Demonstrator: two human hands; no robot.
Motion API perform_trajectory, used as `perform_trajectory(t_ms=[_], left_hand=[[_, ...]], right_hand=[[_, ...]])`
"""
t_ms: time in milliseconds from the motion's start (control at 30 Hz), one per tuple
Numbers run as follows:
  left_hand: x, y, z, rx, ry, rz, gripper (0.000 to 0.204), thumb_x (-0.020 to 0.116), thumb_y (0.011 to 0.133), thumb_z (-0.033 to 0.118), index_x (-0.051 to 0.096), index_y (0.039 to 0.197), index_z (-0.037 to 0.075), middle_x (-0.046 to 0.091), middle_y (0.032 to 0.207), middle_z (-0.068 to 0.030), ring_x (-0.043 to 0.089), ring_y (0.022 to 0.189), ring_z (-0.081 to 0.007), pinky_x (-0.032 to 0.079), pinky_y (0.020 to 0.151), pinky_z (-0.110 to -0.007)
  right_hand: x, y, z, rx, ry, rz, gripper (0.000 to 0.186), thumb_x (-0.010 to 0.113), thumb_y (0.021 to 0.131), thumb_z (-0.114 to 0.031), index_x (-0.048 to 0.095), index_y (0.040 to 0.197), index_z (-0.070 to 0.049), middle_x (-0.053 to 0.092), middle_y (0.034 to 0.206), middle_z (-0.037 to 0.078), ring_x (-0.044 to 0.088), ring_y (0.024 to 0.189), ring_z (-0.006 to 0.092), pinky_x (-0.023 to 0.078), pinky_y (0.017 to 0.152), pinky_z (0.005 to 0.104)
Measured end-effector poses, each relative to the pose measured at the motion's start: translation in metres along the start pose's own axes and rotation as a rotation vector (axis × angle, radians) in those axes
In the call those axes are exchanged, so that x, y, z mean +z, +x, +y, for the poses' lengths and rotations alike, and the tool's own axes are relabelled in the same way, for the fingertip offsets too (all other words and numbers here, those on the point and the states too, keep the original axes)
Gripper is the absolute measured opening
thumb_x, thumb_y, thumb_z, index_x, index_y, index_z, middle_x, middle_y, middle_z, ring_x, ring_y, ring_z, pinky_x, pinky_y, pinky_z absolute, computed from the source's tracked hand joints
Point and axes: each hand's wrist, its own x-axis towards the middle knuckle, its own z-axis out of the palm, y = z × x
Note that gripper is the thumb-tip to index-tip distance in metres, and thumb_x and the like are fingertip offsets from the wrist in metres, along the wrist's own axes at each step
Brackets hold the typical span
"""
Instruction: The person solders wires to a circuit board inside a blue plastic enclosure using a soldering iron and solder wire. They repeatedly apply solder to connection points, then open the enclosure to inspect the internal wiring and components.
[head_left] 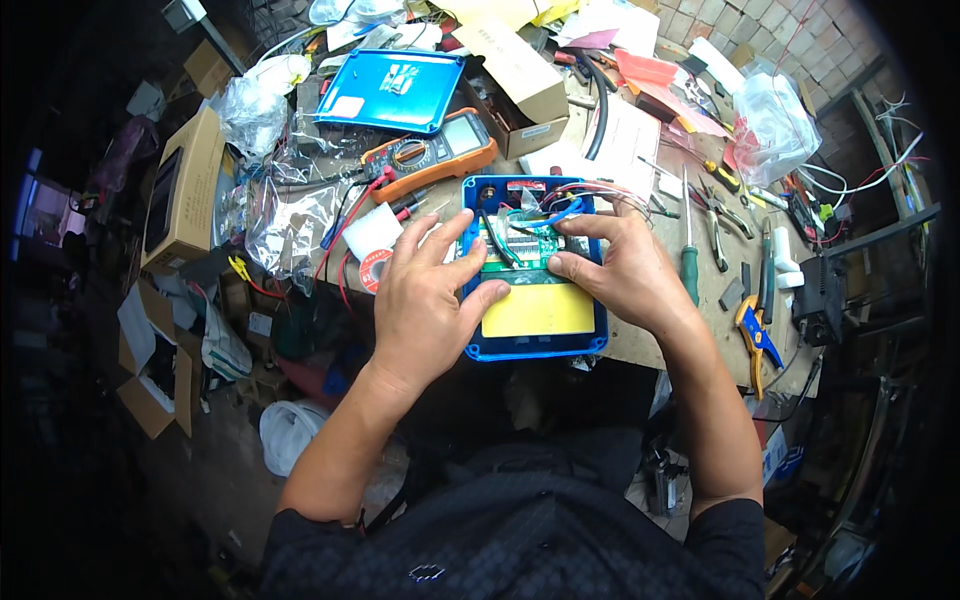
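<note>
A blue plastic case point(540, 350) lies uncovered at the near edge of the bench. Inside it are a green circuit board point(535, 247), a yellow block point(538, 310) and a bent blue wire point(560, 216). My left hand point(425, 285) holds the board's left side, its thumb by the block's upper corner. At the other side, my right hand point(622, 258) has thumb and forefinger on the board's right edge. The fingertips partly cover both edges. Thin wires point(600, 192) run from the case's top right over my right hand.
Beyond the case are an orange multimeter point(430, 152), a blue lid point(390, 92) and an opened cardboard box point(520, 85). To the right lie a screwdriver point(689, 260), pliers point(716, 225) and a yellow-and-blue wire stripper point(757, 345). Crumpled clear plastic bags point(285, 230) cover the left.
</note>
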Motion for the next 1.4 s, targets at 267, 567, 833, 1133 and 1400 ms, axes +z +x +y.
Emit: perform_trajectory(t_ms=[267,567,833,1133,1400], left_hand=[[0.004,-0.003,-0.007,-0.042,-0.061,0.065,0.050,0.099,0.083,0.036,0.088,0.122,0.006,0.066,0.159,-0.0216,0.052,0.153,-0.0463,0.044,0.125,-0.055],[0.002,0.000,-0.008,-0.050,-0.086,0.048,0.051,0.101,0.082,0.037,0.086,0.121,0.007,0.064,0.160,-0.0233,0.049,0.155,-0.0478,0.041,0.128,-0.057],[0.001,-0.001,-0.011,-0.038,-0.079,0.038,0.052,0.102,0.081,0.034,0.086,0.125,0.010,0.062,0.164,-0.0224,0.048,0.159,-0.0465,0.038,0.129,-0.057],[0.003,-0.001,-0.014,-0.007,-0.034,0.040,0.053,0.098,0.084,0.042,0.085,0.124,0.010,0.062,0.163,-0.0227,0.047,0.158,-0.0492,0.041,0.127,-0.059],[0.004,0.001,-0.014,-0.041,-0.074,-0.006,0.056,0.100,0.083,0.037,0.082,0.129,0.011,0.057,0.170,-0.0237,0.044,0.162,-0.0491,0.037,0.131,-0.059]], right_hand=[[0.013,-0.006,0.017,-0.085,0.177,0.077,0.052,0.099,0.089,-0.026,0.082,0.134,-0.006,0.059,0.162,0.023,0.059,0.149,0.0385,0.049,0.124,0.0479],[0.026,-0.009,0.034,-0.261,0.211,0.230,0.049,0.096,0.090,-0.029,0.083,0.128,-0.001,0.068,0.150,0.028,0.062,0.148,0.0415,0.048,0.123,0.0472],[0.031,0.006,0.012,-0.035,0.238,0.293,0.047,0.097,0.088,-0.035,0.083,0.114,0.001,0.071,0.142,0.028,0.068,0.137,0.0391,0.053,0.116,0.0466],[0.025,-0.010,0.014,-0.088,0.155,0.196,0.058,0.098,0.086,-0.030,0.077,0.133,-0.002,0.061,0.159,0.028,0.059,0.148,0.0412,0.048,0.123,0.0487],[0.024,-0.010,0.015,-0.099,0.163,0.167,0.060,0.097,0.088,-0.028,0.075,0.136,-0.001,0.056,0.164,0.026,0.056,0.152,0.0413,0.046,0.125,0.0485]])
